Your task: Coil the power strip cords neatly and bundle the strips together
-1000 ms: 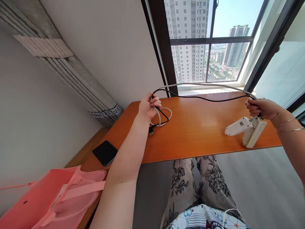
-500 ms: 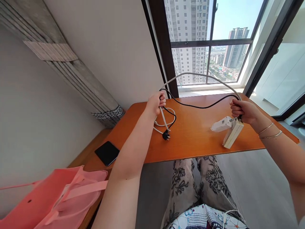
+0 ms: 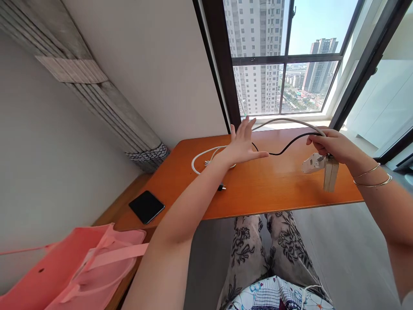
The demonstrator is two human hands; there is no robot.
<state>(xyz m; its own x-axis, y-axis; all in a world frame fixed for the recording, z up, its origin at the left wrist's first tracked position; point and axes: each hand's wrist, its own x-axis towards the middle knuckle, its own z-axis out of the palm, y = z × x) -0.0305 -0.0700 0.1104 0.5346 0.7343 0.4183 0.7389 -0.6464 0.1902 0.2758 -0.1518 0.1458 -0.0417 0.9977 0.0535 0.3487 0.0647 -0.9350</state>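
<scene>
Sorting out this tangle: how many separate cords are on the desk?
2. A white cord loops on the desk under the open left hand and arcs to the right hand. A black cord runs between the hands; its plug lies by the forearm.

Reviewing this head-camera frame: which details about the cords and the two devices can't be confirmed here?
- Black cord: its run under the left hand is hidden.
- Black plug: mostly hidden by the left forearm.
- White device: markings too small to read.
- Power strip: seen edge-on, socket face hidden.
- Right hand: fingers cover where both cords meet the devices.
</scene>
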